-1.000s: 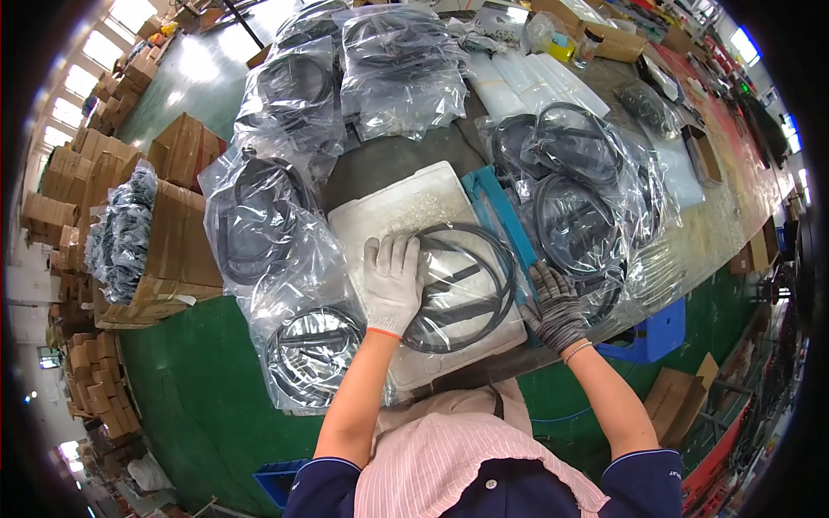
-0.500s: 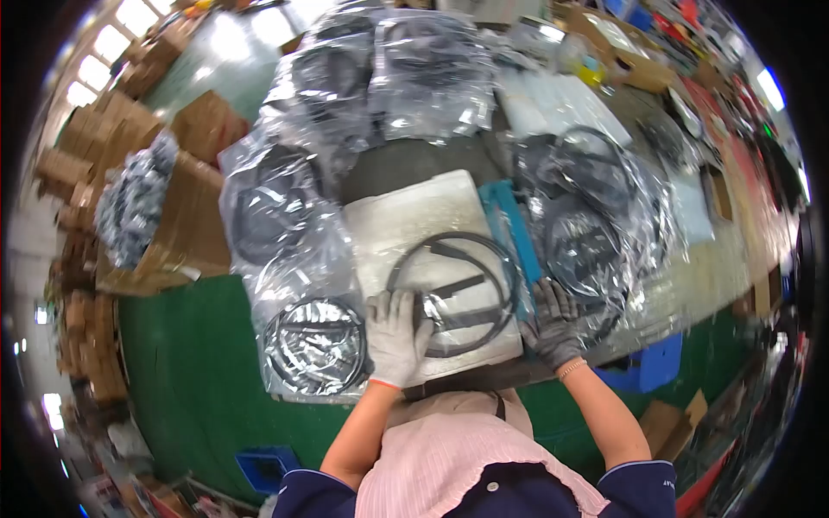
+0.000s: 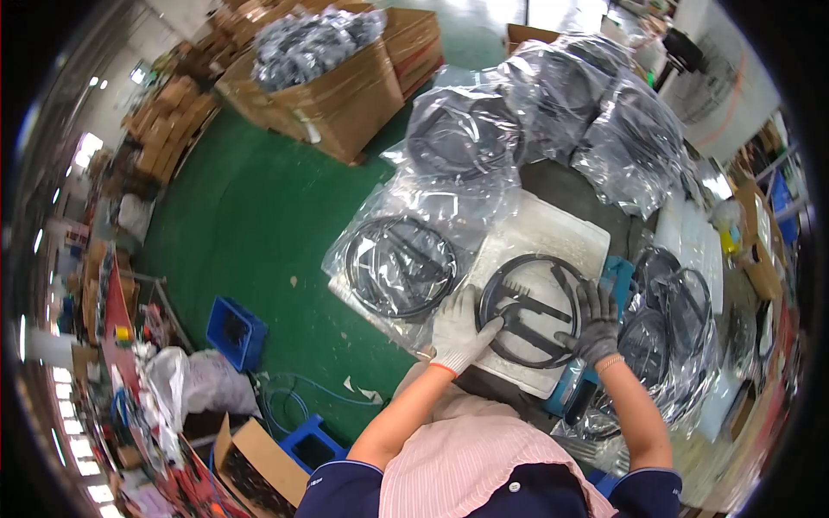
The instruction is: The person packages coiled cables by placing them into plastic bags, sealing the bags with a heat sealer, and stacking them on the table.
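Observation:
A round black ring-shaped frame [image 3: 529, 365] with dark flat bars across its middle lies on a white foam board [image 3: 566, 226]. My left hand [image 3: 462, 332], in a whitish glove with an orange cuff edge, is at the ring's left side. Its fingers are outside the rim and its thumb reaches over it. Opposite, my right hand [image 3: 598, 326], in a dark grey glove, has its thumb across the right rim and its fingers beyond it. Left of my left hand, a similar ring sits in a clear plastic bag [image 3: 401, 266].
More bagged black parts [image 3: 466, 134] line the far side of the table, and others [image 3: 656, 337] lie right. A teal object [image 3: 566, 393] sits beside the board. Beyond the table are a large carton [image 3: 345, 112], a blue crate [image 3: 235, 332] and a standing fan [image 3: 712, 73].
My view has swung left. The ring has shifted left on the board and turned slightly. My left thumb now lies over its rim, and my right hand has come onto its right side.

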A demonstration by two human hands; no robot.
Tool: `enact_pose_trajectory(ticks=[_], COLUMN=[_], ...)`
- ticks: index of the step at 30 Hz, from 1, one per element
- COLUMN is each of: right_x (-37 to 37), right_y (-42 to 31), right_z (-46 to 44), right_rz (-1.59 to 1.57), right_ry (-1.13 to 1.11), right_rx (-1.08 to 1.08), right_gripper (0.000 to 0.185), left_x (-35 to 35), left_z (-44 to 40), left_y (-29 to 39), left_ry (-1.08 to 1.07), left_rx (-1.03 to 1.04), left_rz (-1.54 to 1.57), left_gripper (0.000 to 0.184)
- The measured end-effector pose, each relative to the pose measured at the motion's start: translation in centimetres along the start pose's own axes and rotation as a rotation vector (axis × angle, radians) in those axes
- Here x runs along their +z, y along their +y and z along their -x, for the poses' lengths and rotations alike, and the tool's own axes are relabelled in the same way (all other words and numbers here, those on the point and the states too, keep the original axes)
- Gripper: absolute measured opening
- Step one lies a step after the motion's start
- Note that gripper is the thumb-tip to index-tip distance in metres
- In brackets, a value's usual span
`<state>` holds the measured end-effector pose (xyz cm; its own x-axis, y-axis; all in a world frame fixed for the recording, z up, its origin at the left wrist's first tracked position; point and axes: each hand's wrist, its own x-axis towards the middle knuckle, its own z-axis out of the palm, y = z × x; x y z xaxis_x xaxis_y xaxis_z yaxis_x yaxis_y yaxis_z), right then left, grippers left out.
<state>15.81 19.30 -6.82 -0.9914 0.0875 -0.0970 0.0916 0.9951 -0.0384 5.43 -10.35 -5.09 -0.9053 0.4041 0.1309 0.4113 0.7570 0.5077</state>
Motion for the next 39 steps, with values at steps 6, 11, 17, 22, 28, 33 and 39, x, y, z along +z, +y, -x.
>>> enact_pose_trajectory(ticks=[6,11,17,22,28,33,39], right_x=[-7.5,-2.9,-3.1,-6.4,-5.9,-2.6,1.9], right_y=[-3.5,0.1,-2.3,-9.6,-21.7,-26.4,-26.4], right_z=[-10.1,-11.9,-9.9,-12.3,-22.0,-28.8,-23.7], right_rz=[-0.066,-0.295,-0.596,-0.754,-0.747,-0.361,-0.213], right_ry=[-0.546,-0.489,-0.405,-0.407,-0.303,-0.654,-0.118], right_rx=[0.107,0.07,0.075,0.012,-0.133,-0.04,-0.239], right_gripper=[0.139,0.138,0.122,0.123,0.112,0.102,0.107], left_x=[-3.5,-2.6,-2.5,-6.4,-12.5,-13.6,-13.6], left_z=[-0.7,-2.0,-1.3,-0.3,-3.4,-7.2,-8.5], left_y=[1.5,1.2,-4.1,-8.5,-20.8,-27.8,-27.0], left_ry=[-0.571,-0.593,-0.531,-0.253,-0.067,-0.092,0.179], left_rx=[-0.442,-0.614,-0.681,-0.838,-0.753,-0.827,-0.347], left_rz=[0.001,0.19,0.929,1.485,1.158,0.927,-0.171], left_gripper=[0.074,0.065,0.045,0.045,0.045,0.045,0.067])
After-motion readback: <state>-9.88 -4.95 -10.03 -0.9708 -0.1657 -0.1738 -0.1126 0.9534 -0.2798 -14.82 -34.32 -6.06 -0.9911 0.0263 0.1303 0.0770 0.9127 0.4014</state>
